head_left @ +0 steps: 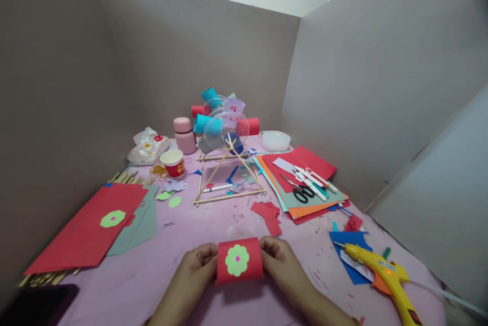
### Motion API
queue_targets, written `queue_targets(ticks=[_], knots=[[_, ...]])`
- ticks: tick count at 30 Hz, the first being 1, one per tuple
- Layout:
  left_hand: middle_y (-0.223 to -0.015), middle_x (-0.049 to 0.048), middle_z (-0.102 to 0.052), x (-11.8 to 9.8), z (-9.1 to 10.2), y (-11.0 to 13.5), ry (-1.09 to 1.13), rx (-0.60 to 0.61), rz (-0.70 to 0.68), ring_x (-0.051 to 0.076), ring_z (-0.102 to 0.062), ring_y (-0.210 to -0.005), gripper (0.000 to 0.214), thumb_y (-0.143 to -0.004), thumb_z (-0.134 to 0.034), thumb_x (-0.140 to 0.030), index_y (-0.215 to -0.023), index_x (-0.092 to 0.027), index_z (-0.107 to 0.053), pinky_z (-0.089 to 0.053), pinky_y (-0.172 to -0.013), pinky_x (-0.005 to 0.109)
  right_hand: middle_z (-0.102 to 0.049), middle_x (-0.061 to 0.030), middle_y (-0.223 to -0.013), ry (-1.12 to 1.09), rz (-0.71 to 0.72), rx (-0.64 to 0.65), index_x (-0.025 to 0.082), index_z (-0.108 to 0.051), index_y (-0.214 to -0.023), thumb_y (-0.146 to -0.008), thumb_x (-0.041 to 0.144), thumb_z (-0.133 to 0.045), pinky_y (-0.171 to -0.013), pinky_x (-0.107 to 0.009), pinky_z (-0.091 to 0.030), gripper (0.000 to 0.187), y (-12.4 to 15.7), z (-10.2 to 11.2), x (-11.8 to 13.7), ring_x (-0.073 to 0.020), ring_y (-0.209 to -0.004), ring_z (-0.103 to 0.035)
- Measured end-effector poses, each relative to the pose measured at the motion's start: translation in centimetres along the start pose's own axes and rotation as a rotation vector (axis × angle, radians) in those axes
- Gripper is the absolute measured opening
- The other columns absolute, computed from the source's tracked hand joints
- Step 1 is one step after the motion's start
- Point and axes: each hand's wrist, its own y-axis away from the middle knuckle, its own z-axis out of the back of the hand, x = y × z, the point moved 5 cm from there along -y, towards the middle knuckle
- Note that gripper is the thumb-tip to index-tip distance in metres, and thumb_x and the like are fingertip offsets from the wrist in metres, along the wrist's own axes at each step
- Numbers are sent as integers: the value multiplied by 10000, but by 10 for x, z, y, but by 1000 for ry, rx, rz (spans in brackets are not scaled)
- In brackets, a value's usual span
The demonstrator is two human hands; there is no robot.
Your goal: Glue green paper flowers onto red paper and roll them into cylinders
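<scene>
Near the front edge of the tabletop (183,237), left hand (198,265) and right hand (279,262) pinched a curved red paper (254,265), its green flower (237,265) apparently glued on; toward the far edge, a wheel (226,136) bore tubes (211,97), this piece unmounted.

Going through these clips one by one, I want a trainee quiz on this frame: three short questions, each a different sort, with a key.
1. True or false: the left hand and the right hand both hold the red paper piece.
2. Fill the gap: the light green flower on that piece has a ___ centre.
3. Which black-handled tool lies on the paper stack at the right?

Key: 1. True. 2. Pink. 3. Scissors.
</scene>
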Motion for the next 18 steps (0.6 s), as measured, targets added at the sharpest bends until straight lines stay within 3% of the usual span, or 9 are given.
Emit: queue_targets(ticks=[6,14,18], knots=[[-643,6,-713,4,-1,-4,84,36,14,176,-626,-600,162,-638,-686,-230,-775,-143,-690,-463,-620,255,-517,48,-488,-76,-65,-7,143,-578,-632,-680,230,-577,-441,-190,-309,99,-1,0,-2,-83,-435,-440],[-554,-31,-677,9,2,-6,74,6,22,127,-579,-522,119,-597,-723,-208,-601,-163,-613,-421,-532,199,-590,6,-578,-71,4,-30,128,-647,-649,-676,182,-568,-537,-227,-388,99,0,2,5,-127,-556,-517],[-610,-11,-701,9,0,-4,79,13,45,150,-610,-572,133,-613,-717,-231,-687,-162,-632,-442,-566,218,-596,5,-568,-57,8,-25,126,-669,-665,-686,172,-553,-539,-238,-397,126,1,3,10,-133,-544,-516]])
